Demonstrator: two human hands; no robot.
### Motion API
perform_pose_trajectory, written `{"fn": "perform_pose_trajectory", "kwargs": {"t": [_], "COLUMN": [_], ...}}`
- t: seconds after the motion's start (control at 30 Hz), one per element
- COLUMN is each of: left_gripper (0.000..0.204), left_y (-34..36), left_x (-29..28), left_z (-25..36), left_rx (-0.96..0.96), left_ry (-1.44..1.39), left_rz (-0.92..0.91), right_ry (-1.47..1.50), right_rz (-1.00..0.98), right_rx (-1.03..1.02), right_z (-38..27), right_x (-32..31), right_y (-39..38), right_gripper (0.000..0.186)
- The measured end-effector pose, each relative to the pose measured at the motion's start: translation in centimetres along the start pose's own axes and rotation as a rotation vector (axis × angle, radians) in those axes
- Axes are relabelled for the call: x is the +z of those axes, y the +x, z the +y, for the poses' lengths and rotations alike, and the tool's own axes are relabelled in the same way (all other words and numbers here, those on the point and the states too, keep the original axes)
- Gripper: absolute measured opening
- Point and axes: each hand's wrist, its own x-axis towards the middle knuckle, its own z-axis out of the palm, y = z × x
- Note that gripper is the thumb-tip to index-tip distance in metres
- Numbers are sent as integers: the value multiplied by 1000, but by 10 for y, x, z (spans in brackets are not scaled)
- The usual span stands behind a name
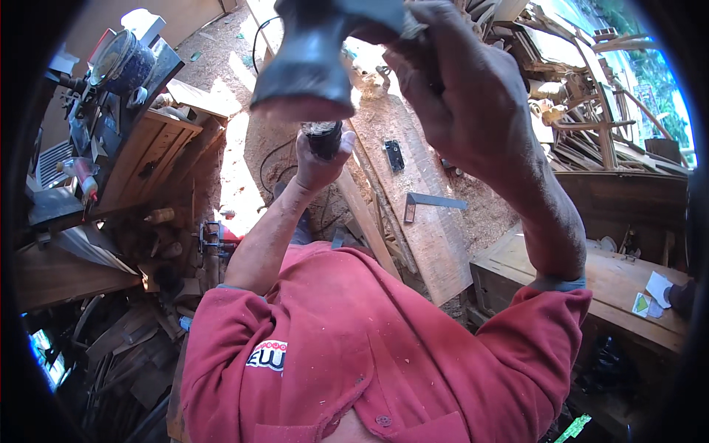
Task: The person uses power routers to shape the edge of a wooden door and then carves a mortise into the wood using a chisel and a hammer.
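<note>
You have a hammer up high, very close to the camera, so its head looks big. Your right hand has its fingers curled up tight, and that grip is closed on the hammer, though most of the hammer's stick is hidden. Your left hand is lower down, in front of your red shirt. Its grip is wrapped around a dark handle with a pale, rough top. The hammer's flat face is just above that handle in the view, but you cannot tell if they touch.

Next to your left hand, on the right side, is a long wide board with wood dust on it. A small black block lies on the board, and a square shaped like an L lies nearer to you. Far to the right is a big messy pile of wood bits. On the left, a jar sits up high, and a white and red bottle is nearer.
</note>
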Motion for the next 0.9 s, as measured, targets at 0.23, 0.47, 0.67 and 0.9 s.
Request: {"fn": "perform_pose_trajectory", "kwargs": {"t": [0.23, 0.47, 0.67, 0.9], "left_gripper": [14, 9, 10, 13], "left_y": [3, 13, 33, 32], "left_x": [-1, -26, -31, -25], "left_z": [2, -2, 6, -9], "left_rx": [4, -318, -324, -352], "left_ry": [202, -441, -695, -579], "left_rz": [-135, 85, 201, 197], "right_ry": [-293, 321, 803, 970], "right_rz": [-299, -118, -156, -20], "right_rx": [2, 635, 1300, 1521], "right_z": [20, 35, 42, 28], "right_x": [29, 29, 95, 108], "right_y": [-29, -83, -222, -258], "right_gripper": [10, 29, 21, 19]}}
